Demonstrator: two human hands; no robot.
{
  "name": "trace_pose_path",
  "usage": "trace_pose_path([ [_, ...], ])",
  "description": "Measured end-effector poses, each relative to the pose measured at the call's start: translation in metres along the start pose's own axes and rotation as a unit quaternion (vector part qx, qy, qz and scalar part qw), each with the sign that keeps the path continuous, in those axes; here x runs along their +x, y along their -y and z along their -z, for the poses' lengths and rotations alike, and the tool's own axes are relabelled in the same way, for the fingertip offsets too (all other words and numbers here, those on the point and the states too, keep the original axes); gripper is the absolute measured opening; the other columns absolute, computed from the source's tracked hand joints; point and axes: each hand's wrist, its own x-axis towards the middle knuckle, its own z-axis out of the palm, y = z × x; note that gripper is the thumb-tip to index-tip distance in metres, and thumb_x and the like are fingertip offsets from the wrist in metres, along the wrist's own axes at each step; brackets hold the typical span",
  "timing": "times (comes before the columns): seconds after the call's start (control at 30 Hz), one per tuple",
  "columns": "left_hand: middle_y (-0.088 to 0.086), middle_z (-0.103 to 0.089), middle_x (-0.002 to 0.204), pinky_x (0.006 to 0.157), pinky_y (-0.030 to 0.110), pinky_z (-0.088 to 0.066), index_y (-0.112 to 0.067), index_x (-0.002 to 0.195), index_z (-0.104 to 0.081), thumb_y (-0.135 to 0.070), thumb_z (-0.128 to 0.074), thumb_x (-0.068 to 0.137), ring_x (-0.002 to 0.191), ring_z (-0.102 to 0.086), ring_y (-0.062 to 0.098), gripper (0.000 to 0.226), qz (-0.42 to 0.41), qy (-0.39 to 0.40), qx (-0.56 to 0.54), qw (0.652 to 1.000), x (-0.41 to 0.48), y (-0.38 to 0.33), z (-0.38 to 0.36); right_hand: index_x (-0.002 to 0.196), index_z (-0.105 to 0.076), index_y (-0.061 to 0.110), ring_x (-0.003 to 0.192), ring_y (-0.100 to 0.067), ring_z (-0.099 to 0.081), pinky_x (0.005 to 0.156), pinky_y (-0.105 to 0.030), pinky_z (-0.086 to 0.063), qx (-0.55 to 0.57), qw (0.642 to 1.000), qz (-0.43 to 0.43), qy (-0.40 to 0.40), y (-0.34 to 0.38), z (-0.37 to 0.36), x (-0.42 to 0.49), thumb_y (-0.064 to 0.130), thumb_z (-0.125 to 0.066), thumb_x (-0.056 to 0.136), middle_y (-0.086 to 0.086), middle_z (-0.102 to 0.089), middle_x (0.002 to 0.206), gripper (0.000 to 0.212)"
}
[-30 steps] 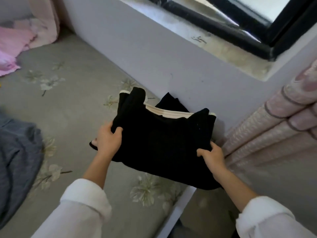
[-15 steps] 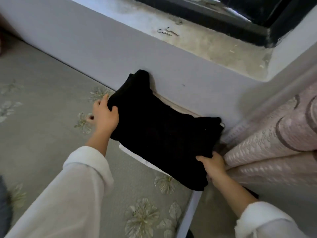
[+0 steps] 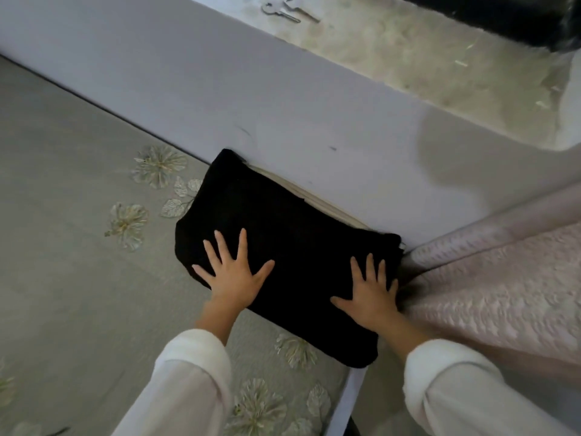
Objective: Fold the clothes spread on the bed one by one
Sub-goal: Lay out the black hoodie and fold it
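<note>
Folded black garment (image 3: 283, 234) lies on the bed (image 3: 78, 215), at the bed's corner, its far edge against the wall (image 3: 251, 105). A thin cream strip (image 3: 317, 201) shows between garment and wall; whether it belongs to the garment cannot be told.

Left hand (image 3: 234, 278) lies flat on the garment's side away from the wall, fingers (image 3: 242, 247) straight and spread wide, gripping nothing. Right hand (image 3: 371, 297) lies likewise, palm down, fingers straight and slightly spread, at the garment's end where the pink curtain (image 3: 503, 294) meets the wall.

Both arms wear white sleeves (image 3: 188, 388). Keys (image 3: 283, 12) lie on the sill (image 3: 424, 58) atop the wall.
</note>
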Motion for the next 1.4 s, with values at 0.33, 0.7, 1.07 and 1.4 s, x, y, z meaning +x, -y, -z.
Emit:
trace_pose_path([
  [0.33, 0.014, 0.035, 0.152, 0.110, 0.062, 0.008, -0.024, 0.146, 0.027, -0.065, -0.037, 0.090, 0.138, 0.034, 0.036, 0.094, -0.020, 0.034, 0.071, 0.997, -0.045, -0.022, -0.034, 0.150, 0.018, 0.021, 0.145, -0.040, 0.004, 0.111, -0.063, -0.009, -0.070, 0.995, 0.004, 0.071, -0.009, -0.001, 0.008, 0.055, -0.053, 0.088, -0.018, 0.014, 0.158, 0.101],
  [0.7, 0.010, 0.002, 0.161, 0.117, 0.043, -0.012, -0.022, 0.153, -0.009, -0.035, -0.044, 0.098, 0.147, 0.000, 0.029, 0.066, 0.055, -0.038, -0.194, 0.979, -0.132, 0.026, -0.043, 0.144, -0.025, 0.014, 0.130, -0.028, -0.034, 0.102, -0.045, -0.034, -0.018, 0.982, 0.181, -0.061, 0.049, -0.006, -0.053, 0.042, -0.054, 0.091, -0.009, -0.038, 0.142, 0.067],
  [1.07, 0.020, -0.025, 0.153, 0.114, 0.043, -0.019, -0.012, 0.149, -0.025, -0.035, -0.046, 0.096, 0.141, -0.020, 0.037, 0.061, 0.329, 0.001, -0.306, 0.894, -0.315, 0.212, -0.080, 0.144, -0.028, 0.011, 0.135, -0.028, -0.029, 0.106, -0.041, -0.028, -0.145, 0.933, 0.328, 0.036, 0.170, -0.115, -0.185, 0.043, -0.054, 0.091, -0.011, -0.034, 0.147, 0.067],
  [1.4, 0.014, -0.018, 0.156, 0.112, 0.042, -0.024, -0.017, 0.148, -0.026, -0.035, -0.047, 0.096, 0.143, -0.015, 0.031, 0.059, 0.347, -0.060, -0.304, 0.885, -0.427, 0.381, -0.126, 0.142, -0.030, 0.010, 0.135, -0.029, -0.030, 0.108, -0.041, -0.029, -0.236, 0.886, 0.386, 0.100, 0.306, -0.290, -0.289, 0.041, -0.054, 0.091, -0.010, -0.034, 0.146, 0.064],
])
